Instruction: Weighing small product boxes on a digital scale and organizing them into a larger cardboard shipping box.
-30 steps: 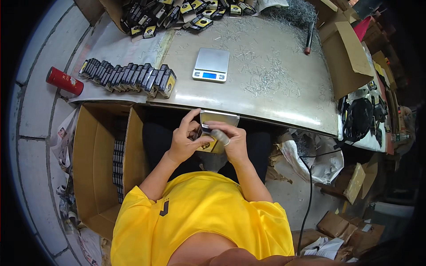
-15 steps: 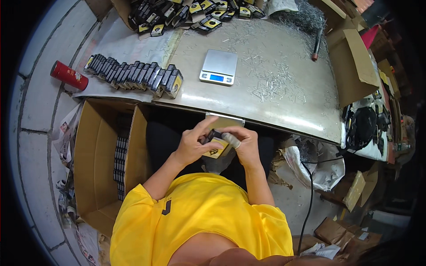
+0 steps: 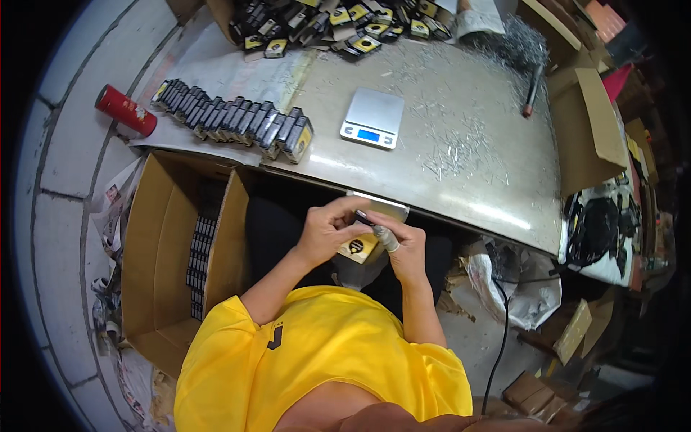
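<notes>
The person wears a loose, bright yellow top [image 3: 324, 360] with a wide, rounded neckline [image 3: 345, 381] and a small dark angular marking [image 3: 276, 337] on the left of the chest. Its short left sleeve [image 3: 230, 327] and right sleeve [image 3: 440, 367] end near the elbows, and the forearms are bare. Dark legwear [image 3: 272, 234] covers the thighs, and a pale greyish wrapping [image 3: 386, 238] sheathes one finger of the right hand [image 3: 407, 253].

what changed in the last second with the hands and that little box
The left hand's raised index finger has swung right, toward the right hand. The camera view shifted, so things on the table appear further right. Both hands still hold the small box; the scale and row of boxes stayed put.
</notes>
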The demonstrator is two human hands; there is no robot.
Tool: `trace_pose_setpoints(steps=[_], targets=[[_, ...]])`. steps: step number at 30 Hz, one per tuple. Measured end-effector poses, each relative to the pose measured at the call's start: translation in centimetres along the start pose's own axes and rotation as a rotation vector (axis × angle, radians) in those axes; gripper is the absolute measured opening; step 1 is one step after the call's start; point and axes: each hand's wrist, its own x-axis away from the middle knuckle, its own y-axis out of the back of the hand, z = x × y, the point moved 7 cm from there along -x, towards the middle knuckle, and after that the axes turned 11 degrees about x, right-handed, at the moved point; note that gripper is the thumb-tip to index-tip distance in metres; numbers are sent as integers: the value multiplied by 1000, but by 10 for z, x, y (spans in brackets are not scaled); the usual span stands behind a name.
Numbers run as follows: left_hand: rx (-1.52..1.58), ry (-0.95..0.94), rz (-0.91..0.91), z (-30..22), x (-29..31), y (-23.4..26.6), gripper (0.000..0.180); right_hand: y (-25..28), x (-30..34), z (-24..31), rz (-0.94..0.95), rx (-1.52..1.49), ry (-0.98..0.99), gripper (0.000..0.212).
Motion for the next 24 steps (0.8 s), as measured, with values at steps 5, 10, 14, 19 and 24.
trace_pose_setpoints(steps=[5, 10, 14, 19, 24], targets=[[-461, -362, -53, -50, -45, 3, 21, -6, -23, 20, -121, 135, 68, 34], [-1201, -415, -155, -76, -156, 63, 22, 45, -24, 14, -264, 339, 83, 28], [-1089, -396, -58, -40, -272, 86, 22, 67, -22, 14, -338, 496, 79, 25], [-1374, -119, 20, 30, -369, 91, 18, 79, -17, 33, -328, 803, 182, 30], [-1360, 124, 53, 22, -380, 114, 24, 111, 4, 45, -436, 914, 181, 28]])
